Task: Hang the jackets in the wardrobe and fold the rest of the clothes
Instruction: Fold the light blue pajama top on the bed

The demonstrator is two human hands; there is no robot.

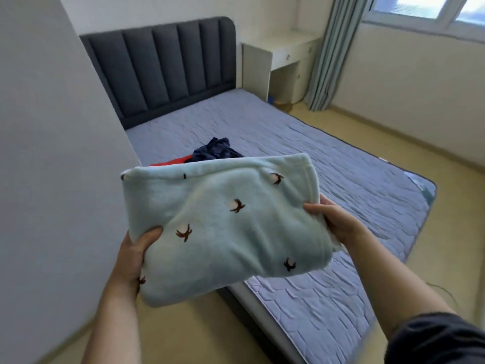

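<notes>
Two hands: both hold one folded pale-green fleece (223,232) up over the bed's (341,179) near edge.
left hand (133,256): grips the fleece's left edge, thumb on top.
right hand (333,222): grips its right edge, thumb on top.
bed: dark blue garment (217,151) and red garment (173,162) heaped near its left edge.

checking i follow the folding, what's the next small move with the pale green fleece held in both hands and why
Probably lower the folded pale green fleece garment onto the bare quilted grey-blue mattress. It already looks folded, both the left hand and right hand hold its edges in mid-air, and the crumpled navy garment lies unfolded.
</notes>
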